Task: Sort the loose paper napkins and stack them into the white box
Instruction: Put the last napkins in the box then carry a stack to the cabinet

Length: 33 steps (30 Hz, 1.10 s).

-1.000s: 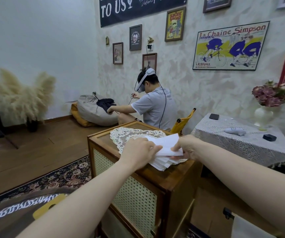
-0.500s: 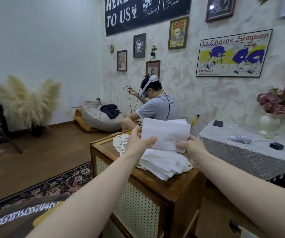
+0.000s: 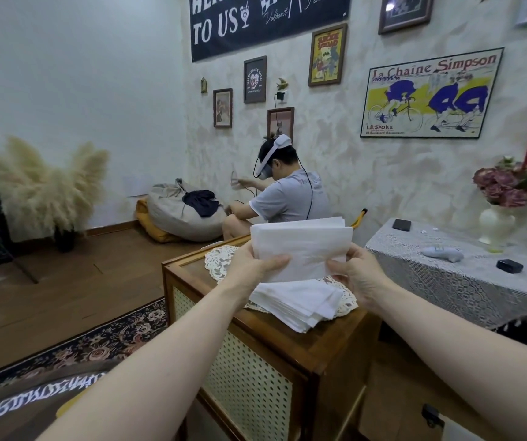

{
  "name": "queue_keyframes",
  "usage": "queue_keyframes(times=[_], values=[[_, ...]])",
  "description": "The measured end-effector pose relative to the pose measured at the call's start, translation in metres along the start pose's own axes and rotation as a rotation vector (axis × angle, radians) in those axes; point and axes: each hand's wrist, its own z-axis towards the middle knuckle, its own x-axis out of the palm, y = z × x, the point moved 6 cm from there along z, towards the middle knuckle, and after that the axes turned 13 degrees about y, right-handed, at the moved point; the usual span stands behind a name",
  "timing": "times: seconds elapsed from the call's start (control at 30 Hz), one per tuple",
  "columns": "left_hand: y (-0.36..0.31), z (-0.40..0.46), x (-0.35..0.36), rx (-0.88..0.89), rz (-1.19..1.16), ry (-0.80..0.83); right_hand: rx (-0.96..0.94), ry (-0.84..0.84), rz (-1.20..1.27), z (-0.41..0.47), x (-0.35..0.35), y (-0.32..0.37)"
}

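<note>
A bundle of white paper napkins is held up on edge above the wooden cabinet. My left hand grips its left side with the thumb in front. My right hand grips its right side the same way. Beneath the bundle a fanned pile of loose white napkins lies on a lace doily on the cabinet top. The white box is not identifiable in view; a white corner shows at the bottom right edge.
A person with a headset sits on the floor behind the cabinet. To the right stands a lace-covered table with a vase of flowers, a controller and small dark objects. A patterned rug and pampas grass are on the left.
Both hands have lifted a bundle of napkins off the pile and raised it upright; the bundle now looks thicker and squarer. The view has tilted slightly.
</note>
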Motion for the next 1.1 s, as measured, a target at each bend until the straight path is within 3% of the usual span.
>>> queue_keyframes(times=[0.27, 1.1], values=[[0.005, -0.009, -0.005, 0.031, 0.123, -0.039, 0.021, -0.049, -0.076, -0.005, -0.002, -0.012], [0.017, -0.006, 0.0, 0.011, 0.141, -0.072, 0.05, -0.049, -0.213, -0.004, -0.009, -0.017]])
